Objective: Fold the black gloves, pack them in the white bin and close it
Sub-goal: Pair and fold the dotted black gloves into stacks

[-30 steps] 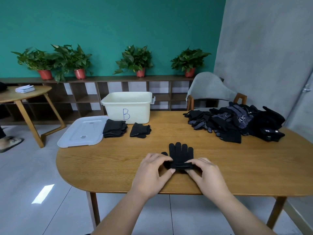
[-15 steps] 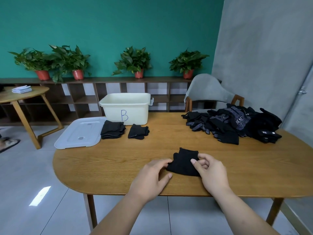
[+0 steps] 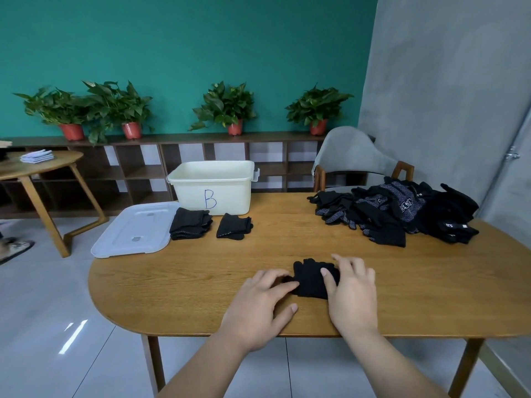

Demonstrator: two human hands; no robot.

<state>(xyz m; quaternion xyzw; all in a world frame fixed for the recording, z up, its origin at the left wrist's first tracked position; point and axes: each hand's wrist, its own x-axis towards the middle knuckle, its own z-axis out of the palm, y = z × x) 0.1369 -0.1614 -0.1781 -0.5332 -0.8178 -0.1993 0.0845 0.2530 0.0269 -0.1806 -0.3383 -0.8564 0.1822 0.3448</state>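
A folded black glove pair (image 3: 309, 278) lies on the wooden table (image 3: 184, 280) near its front edge. My left hand (image 3: 263, 305) touches its left edge with the fingertips. My right hand (image 3: 352, 294) rests on its right side, thumb laid over the top, fingers fairly straight. The white bin (image 3: 214, 186), marked with a blue B, stands open at the back of the table. Its lid (image 3: 133, 229) lies flat to the bin's left. Two folded glove stacks (image 3: 189, 224) (image 3: 234, 226) sit in front of the bin. A heap of unfolded black gloves (image 3: 399, 212) lies at the right.
A grey chair (image 3: 353, 156) stands behind the table at the right. A small round side table (image 3: 37, 168) is at the far left, with a person's foot (image 3: 13, 248) on the floor beside it. A low shelf with potted plants (image 3: 227, 106) lines the green wall.
The glove pair lay flat with fingers pointing away a second ago. It has been folded over into a compact bundle, and both hands now sit on its sides.
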